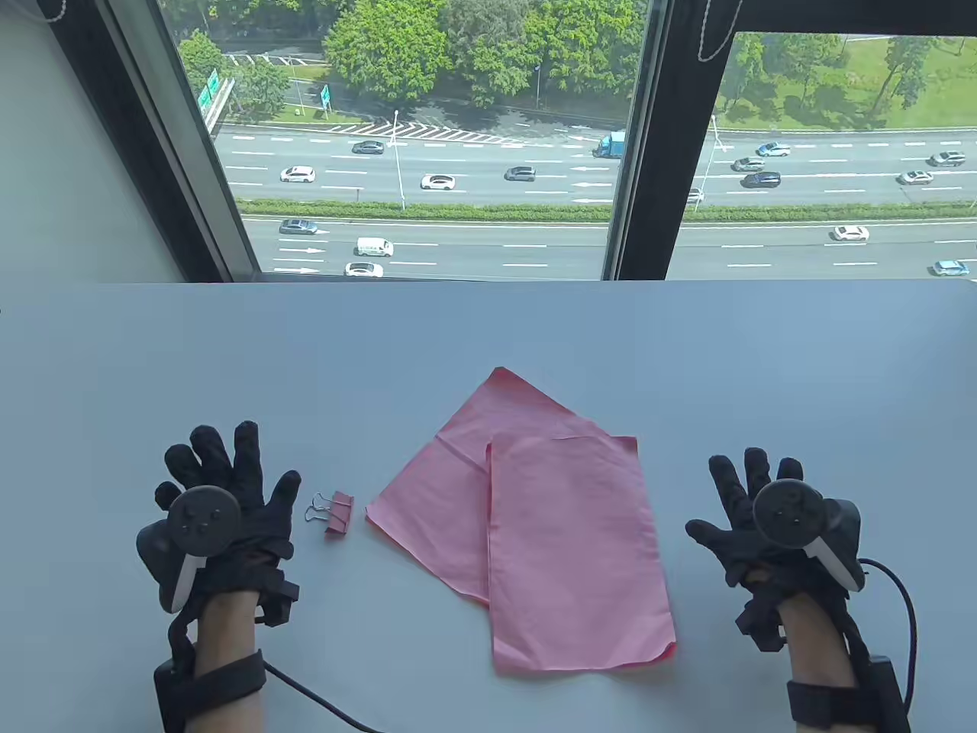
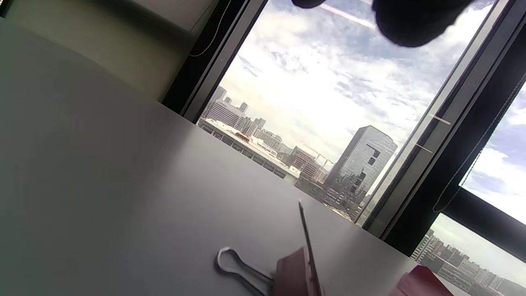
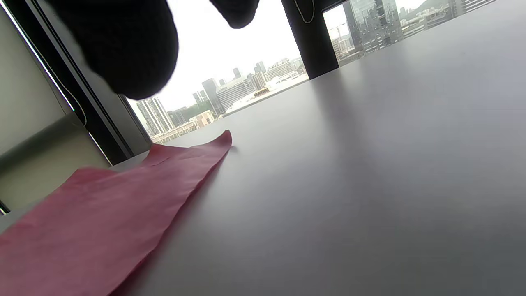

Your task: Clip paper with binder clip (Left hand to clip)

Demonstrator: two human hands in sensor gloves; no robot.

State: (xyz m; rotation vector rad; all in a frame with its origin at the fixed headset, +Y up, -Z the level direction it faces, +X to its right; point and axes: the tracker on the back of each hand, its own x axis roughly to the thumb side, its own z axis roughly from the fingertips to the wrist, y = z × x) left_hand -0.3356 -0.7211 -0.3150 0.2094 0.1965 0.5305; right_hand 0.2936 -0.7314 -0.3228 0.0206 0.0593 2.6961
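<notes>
From above, 2 gloved hands are lying flat on the white surface (image 1: 114, 366), fingers spread and holding nothing: the left hand (image 1: 221, 519) just beside a pink binder clip (image 1: 334, 514), the right hand (image 1: 771, 527) well apart from 2 overlapping pink paper sheets (image 1: 534, 519) lying between the hands. The left wrist view is showing the clip (image 2: 283, 271) near the bottom edge. The right wrist view is showing the paper (image 3: 94, 222) lying flat.

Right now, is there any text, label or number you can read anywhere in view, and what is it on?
None can be read.
Green road signs outside the window: too small.
Pink paper: blank.
Binder clip: no marking visible.
Hand trackers: no legible text.
</notes>
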